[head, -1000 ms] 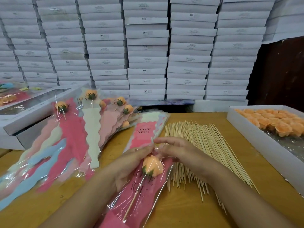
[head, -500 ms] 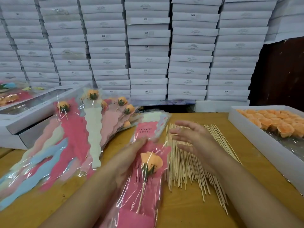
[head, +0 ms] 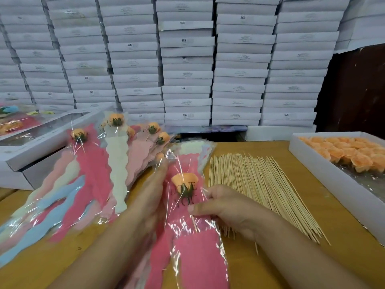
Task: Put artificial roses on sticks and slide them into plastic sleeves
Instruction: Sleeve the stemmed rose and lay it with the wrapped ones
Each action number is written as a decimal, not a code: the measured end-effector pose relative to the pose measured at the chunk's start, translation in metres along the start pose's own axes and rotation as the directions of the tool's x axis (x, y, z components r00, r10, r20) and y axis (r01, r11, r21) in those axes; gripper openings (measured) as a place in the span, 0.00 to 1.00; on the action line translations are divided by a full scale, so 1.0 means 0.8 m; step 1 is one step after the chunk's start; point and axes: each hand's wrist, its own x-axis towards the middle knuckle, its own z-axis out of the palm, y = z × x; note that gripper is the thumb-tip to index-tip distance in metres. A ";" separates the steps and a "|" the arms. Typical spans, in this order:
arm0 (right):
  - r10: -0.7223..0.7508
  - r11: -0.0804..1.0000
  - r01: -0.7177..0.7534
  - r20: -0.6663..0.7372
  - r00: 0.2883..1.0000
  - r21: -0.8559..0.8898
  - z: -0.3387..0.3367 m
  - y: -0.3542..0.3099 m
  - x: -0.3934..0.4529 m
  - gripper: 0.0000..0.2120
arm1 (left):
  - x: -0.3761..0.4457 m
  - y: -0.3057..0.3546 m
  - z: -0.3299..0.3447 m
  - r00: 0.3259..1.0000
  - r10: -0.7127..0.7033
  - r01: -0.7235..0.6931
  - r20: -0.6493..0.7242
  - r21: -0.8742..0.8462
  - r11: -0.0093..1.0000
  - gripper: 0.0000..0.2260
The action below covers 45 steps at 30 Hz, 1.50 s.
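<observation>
Holding the pink sleeve steady, left hand at nine o'clock, right fingers pinching plastic, seating the rose.

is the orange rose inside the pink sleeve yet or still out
Inside. The orange rose lies behind the pink sleeve's clear film and LOVE YOU print, its stick running down within.

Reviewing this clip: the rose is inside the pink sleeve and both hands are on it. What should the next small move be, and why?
Probably lay it on the pile of finished sleeves at the left. The orange rose on its stick already sits well inside the pink sleeve, under the printed lettering. The left hand holds the sleeve's left edge, and the right hand pinches it below the rose, so nothing seems left to insert.
</observation>
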 end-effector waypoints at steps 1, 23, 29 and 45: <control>-0.012 0.999 0.014 -0.031 0.999 0.040 -0.002 0.001 0.002 0.08 | 0.000 -0.001 -0.001 1.000 0.014 -0.015 0.014 0.032 0.999 0.25; -0.117 0.838 0.399 -0.592 0.798 0.372 -0.015 0.004 0.019 0.04 | -0.014 -0.019 -0.001 0.907 -0.229 0.003 0.354 0.539 0.842 0.10; -0.127 0.830 0.415 -0.599 0.790 0.372 -0.011 0.004 0.017 0.04 | -0.024 -0.016 0.007 0.914 -0.221 -0.008 0.341 0.559 0.829 0.28; -0.095 0.888 0.272 -0.431 0.898 0.371 -0.011 0.000 0.013 0.10 | -0.014 -0.017 0.005 0.964 -0.021 -0.097 0.266 0.423 0.901 0.05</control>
